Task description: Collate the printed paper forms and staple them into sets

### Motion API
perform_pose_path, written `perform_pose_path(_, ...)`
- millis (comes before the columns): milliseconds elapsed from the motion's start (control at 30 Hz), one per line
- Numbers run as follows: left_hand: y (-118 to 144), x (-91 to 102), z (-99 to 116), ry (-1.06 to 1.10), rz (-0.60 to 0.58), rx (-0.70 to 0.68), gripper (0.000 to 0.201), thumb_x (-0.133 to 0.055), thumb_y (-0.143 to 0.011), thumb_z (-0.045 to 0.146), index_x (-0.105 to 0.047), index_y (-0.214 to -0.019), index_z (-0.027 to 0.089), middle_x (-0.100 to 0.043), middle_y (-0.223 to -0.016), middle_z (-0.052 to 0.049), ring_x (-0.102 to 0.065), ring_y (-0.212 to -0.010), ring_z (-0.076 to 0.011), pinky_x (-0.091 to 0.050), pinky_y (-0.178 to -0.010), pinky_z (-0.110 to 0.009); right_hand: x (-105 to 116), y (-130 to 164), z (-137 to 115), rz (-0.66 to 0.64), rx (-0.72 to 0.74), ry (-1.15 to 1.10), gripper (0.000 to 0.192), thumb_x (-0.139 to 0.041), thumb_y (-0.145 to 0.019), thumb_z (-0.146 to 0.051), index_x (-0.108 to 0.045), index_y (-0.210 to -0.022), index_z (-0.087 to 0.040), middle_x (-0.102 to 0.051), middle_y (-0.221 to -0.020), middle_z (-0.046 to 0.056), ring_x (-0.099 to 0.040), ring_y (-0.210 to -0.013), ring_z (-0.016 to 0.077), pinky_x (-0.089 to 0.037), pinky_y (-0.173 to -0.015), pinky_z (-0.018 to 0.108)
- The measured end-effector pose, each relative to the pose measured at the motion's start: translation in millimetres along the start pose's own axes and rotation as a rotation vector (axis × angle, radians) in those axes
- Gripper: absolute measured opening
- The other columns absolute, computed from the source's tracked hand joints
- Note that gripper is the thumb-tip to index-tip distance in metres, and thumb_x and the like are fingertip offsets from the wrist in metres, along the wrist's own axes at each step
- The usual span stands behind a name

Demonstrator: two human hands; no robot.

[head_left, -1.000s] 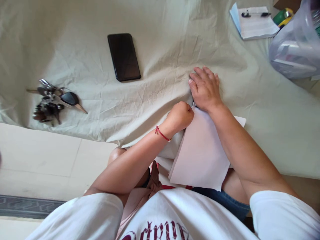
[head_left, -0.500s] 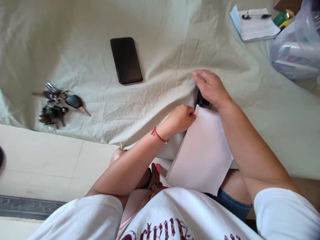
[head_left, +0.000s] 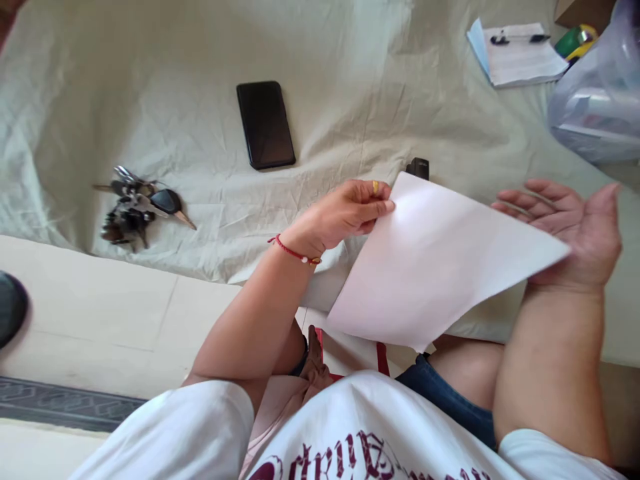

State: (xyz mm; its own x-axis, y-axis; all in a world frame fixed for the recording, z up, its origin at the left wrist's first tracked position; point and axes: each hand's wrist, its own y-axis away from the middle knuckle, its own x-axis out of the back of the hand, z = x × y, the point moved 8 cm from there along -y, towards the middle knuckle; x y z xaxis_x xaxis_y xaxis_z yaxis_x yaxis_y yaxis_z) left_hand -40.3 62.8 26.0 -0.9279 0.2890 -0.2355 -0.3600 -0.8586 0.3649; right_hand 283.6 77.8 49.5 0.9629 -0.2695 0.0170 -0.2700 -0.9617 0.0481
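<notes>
A white sheet of paper (head_left: 435, 260), possibly more than one layer, hangs tilted in front of my body. My left hand (head_left: 357, 207), with a gold ring and a red braided bracelet, pinches its upper left edge between thumb and fingers. At the paper's right corner, my right hand (head_left: 575, 227) is palm up with its fingers spread, partly behind the sheet. Just beyond the top edge a small black object (head_left: 418, 168) lies on the cloth; the paper hides the rest of it, and I cannot tell its kind.
A black phone (head_left: 266, 125) and a bunch of keys (head_left: 140, 207) lie on the pale green cloth (head_left: 330, 80). At the far right are a notepad (head_left: 525, 60) with a pen, a green and yellow item (head_left: 576, 43) and a clear plastic bag (head_left: 595, 113).
My right hand has moved off the black object, rightward and towards me, and opened at the paper's corner. The paper has spread wider to the right and risen, still in my left hand.
</notes>
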Motion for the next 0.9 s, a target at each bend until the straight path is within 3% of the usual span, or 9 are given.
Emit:
perform_pose_path(67, -5.9, 10.9, 1.0, 0.061, 0.121, -0.037, 0.027, -0.082, -0.091, 0.019, -0.060, -0.076, 0.019, -0.043, -0.067, 0.005, -0.035, -0.056, -0.0067, -0.032, -0.051, -0.020, -13.2, 5.6, 14.1, -0.025, -0.069, -0.090, 0.076, -0.068, -0.082, -0.095, -0.088, -0.097, -0.023, -0.084, -0.097, 0.013, -0.085, -0.101, 0.0392, -0.068, -0.103, 0.066)
perform_pose_path(133, -9.9, 20.1, 2.1, 0.091, 0.235, -0.057, 0.031, -0.078, -0.093, 0.014, -0.057, -0.071, 0.020, -0.042, -0.066, 0.005, -0.035, -0.055, -0.0064, -0.031, -0.050, -0.020, -26.8, 8.3, 25.0, -0.079, -0.086, -0.143, 0.076, -0.076, -0.077, -0.093, -0.087, -0.102, -0.022, -0.084, -0.099, 0.012, -0.084, -0.105, 0.0391, -0.069, -0.102, 0.063)
perform_pose_path(300, -14.0, 29.0, 2.7, 0.132, 0.418, -0.102, 0.032, -0.073, -0.097, 0.013, -0.055, -0.072, 0.020, -0.044, -0.067, 0.005, -0.039, -0.055, -0.0067, -0.037, -0.052, -0.019, -34.4, 12.7, 48.8, -0.106, -0.122, -0.022, 0.054, -0.104, -0.065, -0.055, -0.086, -0.105, -0.025, -0.087, -0.104, 0.005, -0.084, -0.101, 0.0298, -0.068, -0.105, 0.050)
perform_pose_path(367, -13.8, 29.3, -0.7, 0.134, 0.467, -0.124, 0.029, -0.076, -0.097, 0.016, -0.057, -0.075, 0.021, -0.048, -0.069, 0.004, -0.045, -0.058, -0.0073, -0.043, -0.056, -0.019, -33.7, 12.9, 56.8, -0.098, -0.151, 0.045, 0.048, -0.104, -0.063, -0.047, -0.085, -0.101, -0.024, -0.087, -0.098, 0.004, -0.083, -0.093, 0.0286, -0.067, -0.105, 0.052)
perform_pose_path(467, -10.5, 26.1, -10.5, 0.137, 0.510, -0.139, 0.026, -0.081, -0.098, 0.027, -0.061, -0.083, 0.021, -0.057, -0.073, 0.003, -0.061, -0.068, -0.0103, -0.054, -0.066, -0.021, -32.9, 8.8, 57.3, -0.034, -0.078, 0.100, 0.035, -0.094, -0.067, -0.036, -0.086, -0.098, -0.024, -0.088, -0.101, 0.003, -0.082, -0.092, 0.0257, -0.064, -0.109, 0.052)
perform_pose_path(567, -5.0, 15.2, -22.4, 0.189, 0.464, -0.129, 0.028, -0.081, -0.100, 0.044, -0.067, -0.091, 0.021, -0.070, -0.084, -0.001, -0.077, -0.087, -0.0205, -0.065, -0.080, -0.033, -35.6, 5.9, 54.6, 0.037, 0.006, 0.108, 0.026, -0.087, -0.069, -0.030, -0.086, -0.094, -0.024, -0.087, -0.100, 0.002, -0.080, -0.089, 0.0227, -0.064, -0.106, 0.050)
perform_pose_path(700, -1.0, -7.8, -35.7, 0.277, 0.255, -0.044, 0.037, -0.082, -0.095, 0.056, -0.075, -0.103, 0.020, -0.082, -0.099, -0.010, -0.084, -0.111, -0.0378, -0.070, -0.095, -0.051, -38.8, 7.6, 47.0, 0.064, 0.104, 0.080, 0.027, -0.087, -0.071, -0.030, -0.087, -0.097, -0.025, -0.087, -0.100, 0.001, -0.078, -0.092, 0.0215, -0.065, -0.097, 0.045)
perform_pose_path(800, -2.2, -15.3, -41.6, 0.278, 0.182, 0.017, 0.040, -0.092, -0.083, 0.047, -0.078, -0.108, 0.020, -0.086, -0.103, -0.010, -0.083, -0.119, -0.0411, -0.070, -0.103, -0.056, -30.9, 6.9, 48.0, 0.073, 0.096, 0.091, 0.026, -0.089, -0.070, -0.032, -0.087, -0.095, -0.025, -0.086, -0.098, 0.001, -0.076, -0.089, 0.0192, -0.063, -0.096, 0.043)
perform_pose_path(900, -7.9, -17.8, -44.6, 0.290, 0.168, 0.035, 0.038, -0.095, -0.078, 0.039, -0.079, -0.106, 0.019, -0.088, -0.108, -0.010, -0.082, -0.121, -0.0408, -0.069, -0.108, -0.057, -14.4, 0.9, 52.8, 0.132, 0.094, 0.114, 0.033, -0.099, -0.062, -0.040, -0.083, -0.086, -0.024, -0.079, -0.083, -0.001, -0.068, -0.077, 0.0158, -0.063, -0.091, 0.042)
